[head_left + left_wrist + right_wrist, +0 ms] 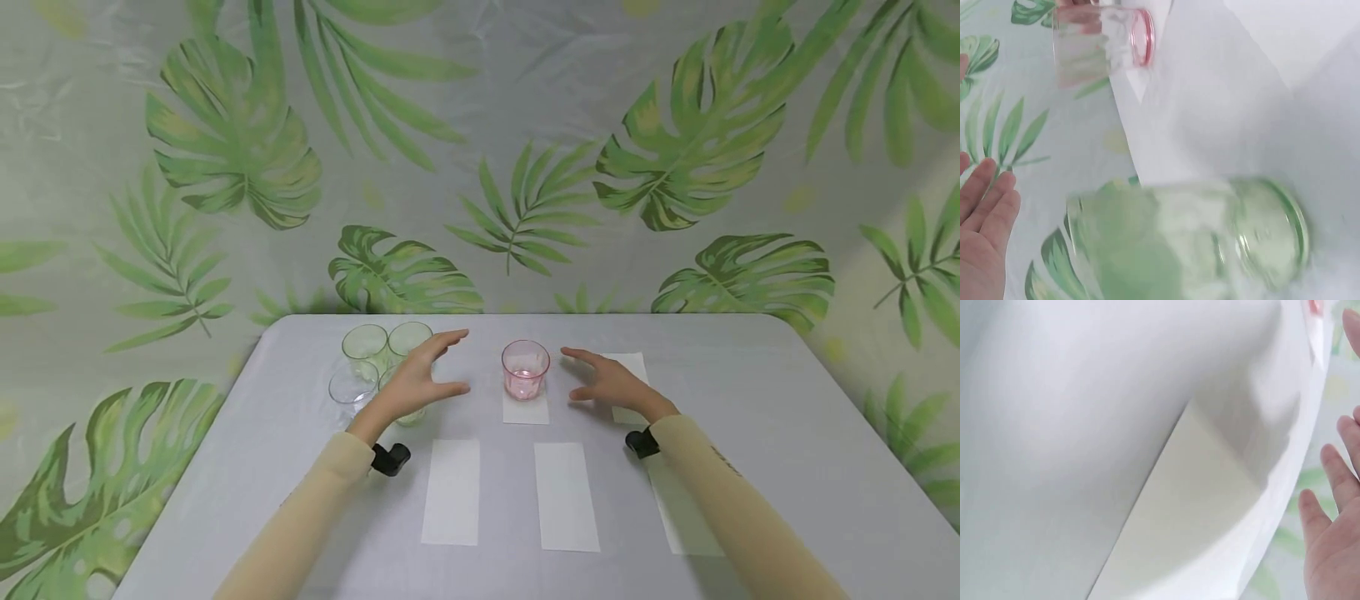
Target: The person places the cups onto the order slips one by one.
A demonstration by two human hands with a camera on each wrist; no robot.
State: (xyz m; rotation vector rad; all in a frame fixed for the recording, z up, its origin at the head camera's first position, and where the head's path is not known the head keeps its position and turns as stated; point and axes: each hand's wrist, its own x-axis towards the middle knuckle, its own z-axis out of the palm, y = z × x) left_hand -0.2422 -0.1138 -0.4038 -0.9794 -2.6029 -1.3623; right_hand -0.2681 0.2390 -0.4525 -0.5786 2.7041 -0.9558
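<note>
A pink-tinted glass (525, 375) stands upright on a white paper rectangle (525, 413) near the back middle of the table. Left of it, my left hand (416, 382) is held with thumb and fingers spread apart, nothing between them. Its wrist overlaps a cluster of glasses: green-tinted ones (365, 343) at the back, a clear one (352, 385) front left, and another green one partly hidden behind the hand. In the left wrist view a green glass (1266, 231) looms close. My right hand (615, 385), fingers apart and holding nothing, is just right of the pink glass.
More white paper rectangles lie on the white-covered table (352, 533): one (452, 492) front left, one (566, 496) front middle, one (686, 517) partly under the right sleeve, and one (630, 367) behind the right hand. A leaf-patterned curtain (525, 108) hangs beyond the back edge.
</note>
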